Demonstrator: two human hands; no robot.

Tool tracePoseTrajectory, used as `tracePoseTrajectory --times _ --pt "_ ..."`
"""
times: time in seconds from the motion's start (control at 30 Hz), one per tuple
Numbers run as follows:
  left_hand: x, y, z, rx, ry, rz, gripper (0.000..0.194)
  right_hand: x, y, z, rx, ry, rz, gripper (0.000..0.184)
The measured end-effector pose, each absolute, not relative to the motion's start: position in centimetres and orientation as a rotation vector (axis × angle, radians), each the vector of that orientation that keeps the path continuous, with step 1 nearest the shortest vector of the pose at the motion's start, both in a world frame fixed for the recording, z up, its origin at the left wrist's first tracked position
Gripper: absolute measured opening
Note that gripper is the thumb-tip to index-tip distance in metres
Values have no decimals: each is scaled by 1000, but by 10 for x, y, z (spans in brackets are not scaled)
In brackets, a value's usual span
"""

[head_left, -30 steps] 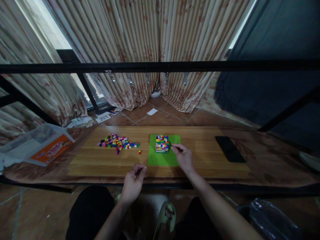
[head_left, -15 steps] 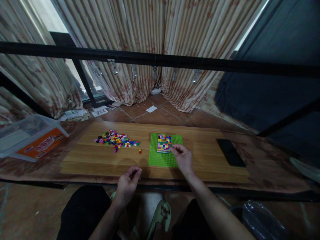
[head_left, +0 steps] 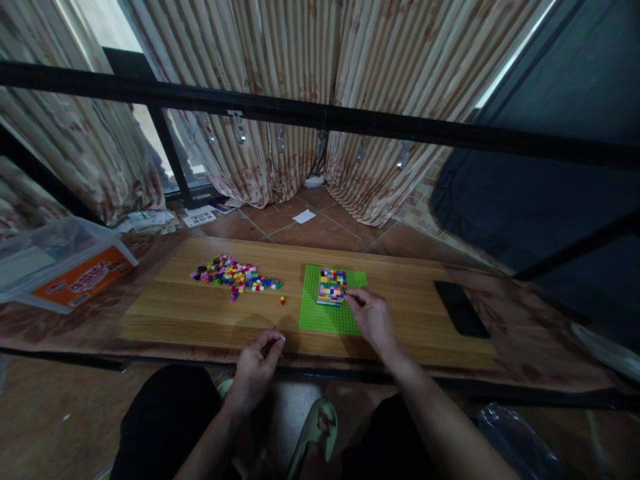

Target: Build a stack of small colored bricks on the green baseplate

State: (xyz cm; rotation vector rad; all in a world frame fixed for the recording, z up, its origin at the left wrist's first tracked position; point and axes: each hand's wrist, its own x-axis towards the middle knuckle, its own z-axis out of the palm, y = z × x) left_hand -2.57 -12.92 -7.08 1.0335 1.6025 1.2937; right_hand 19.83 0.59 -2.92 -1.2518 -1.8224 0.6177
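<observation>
My left hand (head_left: pixel 261 363) hovers over the front edge of the wooden board, thumb and forefinger pinched on a tiny white brick (head_left: pixel 283 339). My right hand (head_left: pixel 371 317) is closed in a pinch at the right side of a multicoloured block of toy bricks (head_left: pixel 331 287), its fingertips touching that side. Whether a small brick sits between those fingertips is hidden. The block stands on a green baseplate (head_left: pixel 311 318). A loose pile of small bricks (head_left: pixel 235 272) lies on the left of the board, with a little red-and-yellow brick piece (head_left: pixel 283 301) apart from it.
The wooden board (head_left: pixel 200 327) rests on a cloth-covered table. A black phone (head_left: pixel 461 309) lies at its right end. At the far left stands a clear plastic box (head_left: pixel 70 267) with an orange label. A dark metal rail (head_left: pixel 280 110) crosses in front of the curtains.
The camera view has shifted slightly. Both hands keep nearly the same pose, the right one still at the side of the brick block.
</observation>
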Motion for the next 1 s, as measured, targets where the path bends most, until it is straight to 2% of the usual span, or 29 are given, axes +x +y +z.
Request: tracePoseTrajectory --times 0.1,0.47,0.73,1.0 --pt "-26 -130 -72 1066 1600 1284 24 197 9 -28 -1260 -1825 603 19" --pt "-32 -135 -74 1061 1634 1275 21 192 15 -48 -1239 -1428 931 28" --pt "-39 -140 -81 1032 1634 1267 21 190 16 -43 -1330 -1185 973 39" --pt "-37 -142 -70 1009 1652 1265 20 175 18 -46 -1314 -1125 1043 40"
